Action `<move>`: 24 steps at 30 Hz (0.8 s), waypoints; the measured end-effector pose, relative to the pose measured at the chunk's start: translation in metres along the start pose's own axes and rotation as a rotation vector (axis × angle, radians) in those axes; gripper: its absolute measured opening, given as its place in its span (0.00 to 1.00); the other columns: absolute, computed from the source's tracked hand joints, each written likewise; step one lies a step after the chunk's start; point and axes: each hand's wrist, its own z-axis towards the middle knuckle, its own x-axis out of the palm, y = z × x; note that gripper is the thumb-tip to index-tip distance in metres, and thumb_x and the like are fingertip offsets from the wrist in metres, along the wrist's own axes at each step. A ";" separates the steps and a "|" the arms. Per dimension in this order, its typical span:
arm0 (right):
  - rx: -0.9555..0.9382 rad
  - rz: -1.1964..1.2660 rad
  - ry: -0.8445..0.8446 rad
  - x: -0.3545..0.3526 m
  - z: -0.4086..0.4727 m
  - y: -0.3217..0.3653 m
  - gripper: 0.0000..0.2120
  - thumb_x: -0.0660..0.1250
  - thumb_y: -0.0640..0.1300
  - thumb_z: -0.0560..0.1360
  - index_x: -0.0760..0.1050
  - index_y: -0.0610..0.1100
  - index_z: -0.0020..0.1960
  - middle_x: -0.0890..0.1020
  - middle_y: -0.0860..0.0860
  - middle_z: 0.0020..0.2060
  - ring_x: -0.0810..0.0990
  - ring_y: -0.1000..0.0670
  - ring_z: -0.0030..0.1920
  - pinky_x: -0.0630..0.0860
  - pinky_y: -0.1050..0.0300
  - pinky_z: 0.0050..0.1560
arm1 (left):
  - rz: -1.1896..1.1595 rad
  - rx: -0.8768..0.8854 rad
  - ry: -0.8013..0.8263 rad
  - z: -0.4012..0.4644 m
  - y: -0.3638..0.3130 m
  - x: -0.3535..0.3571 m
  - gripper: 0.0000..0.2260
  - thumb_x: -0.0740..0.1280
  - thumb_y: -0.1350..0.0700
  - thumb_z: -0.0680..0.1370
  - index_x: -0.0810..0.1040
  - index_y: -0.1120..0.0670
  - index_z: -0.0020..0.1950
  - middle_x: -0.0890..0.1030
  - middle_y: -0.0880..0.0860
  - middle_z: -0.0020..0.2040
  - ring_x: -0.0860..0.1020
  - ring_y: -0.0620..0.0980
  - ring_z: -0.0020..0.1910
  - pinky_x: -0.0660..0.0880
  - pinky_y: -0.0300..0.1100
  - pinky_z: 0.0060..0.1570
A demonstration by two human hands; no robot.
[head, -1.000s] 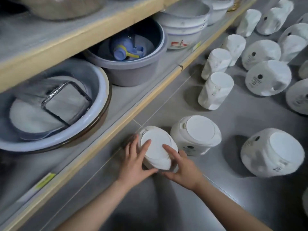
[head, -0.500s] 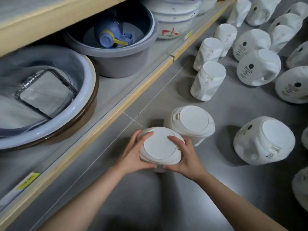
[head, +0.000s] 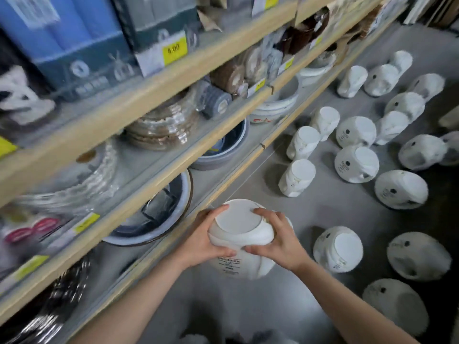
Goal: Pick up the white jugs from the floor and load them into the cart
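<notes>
White plastic fills the middle of what we see: a jug (head: pixel 239 238) held above the grey floor (head: pixel 330 209), beside the edge of the lowest shelf (head: pixel 223 187), its flat lid turned up toward us and a printed label on its near side. We grip it from both sides, the left hand (head: pixel 202 240) wrapped round the left flank with the thumb low on the body, the right hand (head: pixel 279 240) curled over the right flank with fingers reaching onto the lid's rim. Just to the right another jug (head: pixel 337 248) stands on the floor, and many more white jugs (head: pixel 357 163) are scattered farther out, some upright, some lying on their sides. To the left run wooden shelves with yellow price tags (head: pixel 173 51), holding basins (head: pixel 159 219), stacked glass plates (head: pixel 161 127) and blue boxes (head: pixel 74 38). Much of the shelving is blurred, so we cannot read most labels, and the nearest goods at the lower left are only a dark smear. The far jugs are cut off at the right edge.
</notes>
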 end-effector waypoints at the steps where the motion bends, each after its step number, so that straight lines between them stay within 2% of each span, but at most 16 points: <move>1: -0.004 0.023 0.003 -0.014 -0.005 0.030 0.35 0.74 0.64 0.55 0.67 0.65 0.61 0.72 0.54 0.56 0.68 0.58 0.59 0.60 0.77 0.58 | 0.019 0.006 -0.037 -0.014 -0.028 -0.016 0.45 0.79 0.40 0.55 0.60 0.28 0.67 0.67 0.42 0.65 0.66 0.41 0.66 0.66 0.40 0.67; 4: -0.035 0.092 0.014 -0.056 -0.026 0.124 0.36 0.75 0.63 0.55 0.69 0.62 0.61 0.73 0.55 0.58 0.69 0.58 0.60 0.65 0.68 0.62 | 0.040 0.057 -0.184 -0.064 -0.115 -0.064 0.43 0.76 0.38 0.54 0.62 0.32 0.66 0.64 0.33 0.61 0.65 0.36 0.62 0.61 0.27 0.62; 7: -0.045 0.134 0.063 -0.088 -0.049 0.204 0.36 0.77 0.62 0.55 0.70 0.60 0.61 0.73 0.53 0.59 0.70 0.53 0.61 0.69 0.54 0.64 | 0.007 0.048 -0.254 -0.114 -0.184 -0.102 0.42 0.77 0.40 0.54 0.63 0.32 0.64 0.64 0.33 0.60 0.65 0.34 0.58 0.59 0.21 0.58; 9: -0.089 0.146 0.086 -0.103 -0.063 0.249 0.35 0.77 0.61 0.56 0.70 0.61 0.61 0.73 0.57 0.59 0.70 0.50 0.62 0.70 0.48 0.64 | -0.031 0.044 -0.302 -0.145 -0.222 -0.122 0.41 0.77 0.40 0.53 0.64 0.29 0.63 0.68 0.40 0.61 0.66 0.34 0.60 0.60 0.22 0.58; 11: -0.107 0.155 0.104 -0.111 -0.077 0.282 0.35 0.77 0.61 0.56 0.71 0.60 0.61 0.73 0.63 0.58 0.70 0.50 0.62 0.70 0.46 0.64 | -0.030 0.025 -0.355 -0.173 -0.248 -0.136 0.40 0.76 0.38 0.53 0.64 0.30 0.63 0.69 0.46 0.61 0.68 0.39 0.60 0.61 0.23 0.59; 15: -0.146 0.165 0.164 -0.115 -0.099 0.318 0.37 0.77 0.65 0.55 0.70 0.61 0.61 0.74 0.57 0.59 0.71 0.49 0.64 0.70 0.42 0.64 | -0.009 0.002 -0.464 -0.222 -0.279 -0.144 0.41 0.74 0.34 0.55 0.66 0.38 0.66 0.69 0.45 0.62 0.68 0.41 0.61 0.64 0.32 0.62; 16: -0.152 0.161 0.190 -0.114 -0.103 0.322 0.37 0.77 0.66 0.55 0.70 0.61 0.61 0.75 0.56 0.59 0.71 0.49 0.64 0.71 0.41 0.64 | -0.017 -0.006 -0.489 -0.234 -0.282 -0.141 0.41 0.74 0.34 0.55 0.66 0.39 0.66 0.69 0.44 0.63 0.68 0.40 0.61 0.64 0.31 0.62; 18: -0.166 0.157 0.266 -0.108 -0.112 0.332 0.37 0.77 0.64 0.55 0.70 0.62 0.61 0.75 0.54 0.60 0.72 0.50 0.63 0.71 0.41 0.63 | -0.063 -0.027 -0.554 -0.261 -0.287 -0.134 0.39 0.74 0.37 0.55 0.67 0.38 0.65 0.69 0.42 0.63 0.67 0.31 0.60 0.62 0.22 0.57; 20: -0.177 0.161 0.359 -0.098 -0.121 0.344 0.38 0.78 0.66 0.53 0.71 0.62 0.61 0.74 0.52 0.61 0.73 0.50 0.63 0.72 0.41 0.63 | -0.120 -0.063 -0.640 -0.291 -0.286 -0.126 0.37 0.75 0.38 0.55 0.67 0.35 0.62 0.69 0.40 0.63 0.65 0.27 0.59 0.62 0.22 0.55; 24: -0.233 0.148 0.534 -0.064 -0.141 0.376 0.37 0.79 0.64 0.51 0.72 0.65 0.59 0.74 0.54 0.60 0.74 0.50 0.62 0.74 0.42 0.62 | -0.164 -0.143 -0.827 -0.357 -0.275 -0.117 0.38 0.76 0.37 0.55 0.66 0.32 0.62 0.70 0.43 0.64 0.70 0.40 0.62 0.68 0.38 0.60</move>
